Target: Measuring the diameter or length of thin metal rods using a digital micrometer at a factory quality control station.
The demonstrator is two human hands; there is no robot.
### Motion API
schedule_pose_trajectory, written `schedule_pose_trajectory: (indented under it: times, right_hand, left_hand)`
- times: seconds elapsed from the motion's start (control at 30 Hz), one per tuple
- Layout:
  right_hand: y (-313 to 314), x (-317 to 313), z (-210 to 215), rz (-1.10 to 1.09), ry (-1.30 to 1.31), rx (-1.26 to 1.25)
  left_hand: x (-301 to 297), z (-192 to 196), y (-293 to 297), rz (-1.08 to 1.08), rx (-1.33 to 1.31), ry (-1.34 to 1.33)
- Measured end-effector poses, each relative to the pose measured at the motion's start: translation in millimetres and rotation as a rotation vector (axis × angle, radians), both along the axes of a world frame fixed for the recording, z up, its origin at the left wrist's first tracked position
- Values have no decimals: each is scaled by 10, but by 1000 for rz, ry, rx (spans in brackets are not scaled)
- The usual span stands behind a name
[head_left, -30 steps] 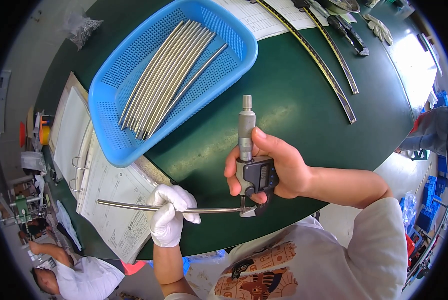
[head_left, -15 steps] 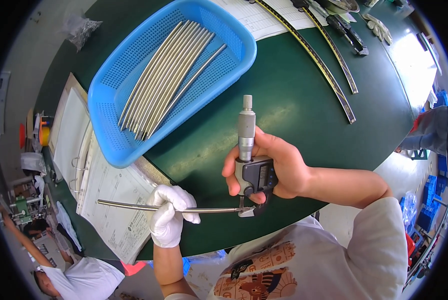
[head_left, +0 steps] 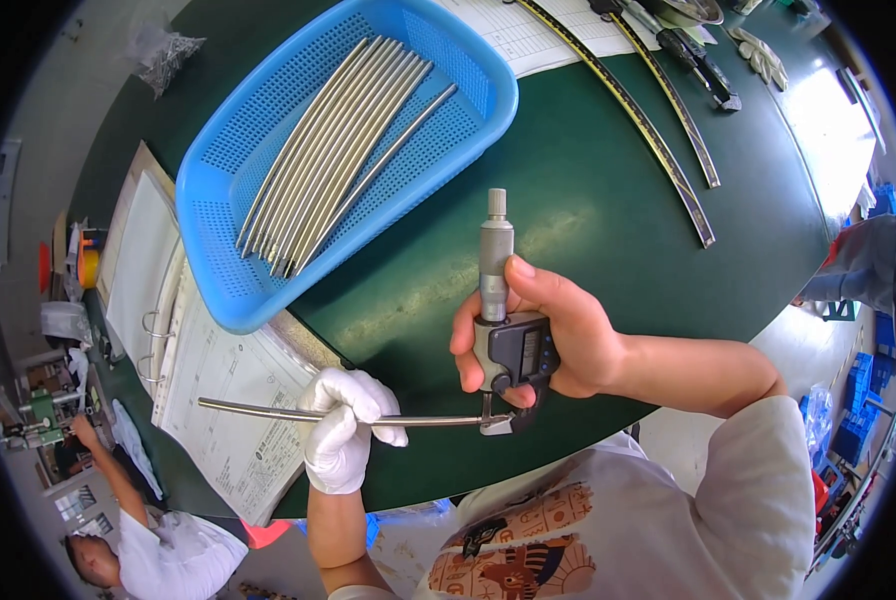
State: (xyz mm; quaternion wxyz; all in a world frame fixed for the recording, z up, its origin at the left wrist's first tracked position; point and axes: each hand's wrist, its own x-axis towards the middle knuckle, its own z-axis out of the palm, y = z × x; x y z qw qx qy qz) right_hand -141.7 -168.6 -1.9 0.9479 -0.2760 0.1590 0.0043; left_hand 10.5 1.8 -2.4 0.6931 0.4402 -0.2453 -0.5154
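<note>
My left hand (head_left: 346,428), in a white glove, is closed round a thin metal rod (head_left: 258,410) held level above the table's near edge. The rod's right end sits in the jaw of a digital micrometer (head_left: 513,350). Bare and wrapped round the micrometer's frame is my right hand (head_left: 568,335), its thumb against the grey barrel, which points away from me. Beyond my hands to the left, a blue perforated basket (head_left: 343,278) holds several similar metal rods (head_left: 333,150); one lies a little apart on the right.
An open ring binder with printed sheets (head_left: 238,400) lies at left on the green table (head_left: 608,190). Across the far right are two long calipers (head_left: 658,150), another tool (head_left: 703,70) and a white glove (head_left: 758,55). A co-worker (head_left: 158,540) is at lower left.
Both hands, the rod and the micrometer stay nearly in place, with only a slight shift to the right. My right thumb has moved up along the barrel. The co-worker's arm has moved.
</note>
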Motion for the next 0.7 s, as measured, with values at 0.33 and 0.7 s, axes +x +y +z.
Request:
schedule_pose_trajectory:
  times: [0.33, 0.7]
  right_hand:
    - [-2, -4, 29, -4, -1, 5]
    - [-6, 10, 3, 82, -3, -77]
  left_hand:
    - [-7, -3, -5, 13, 11, 20]
    - [-214, 29, -57, -328, 131, -134]
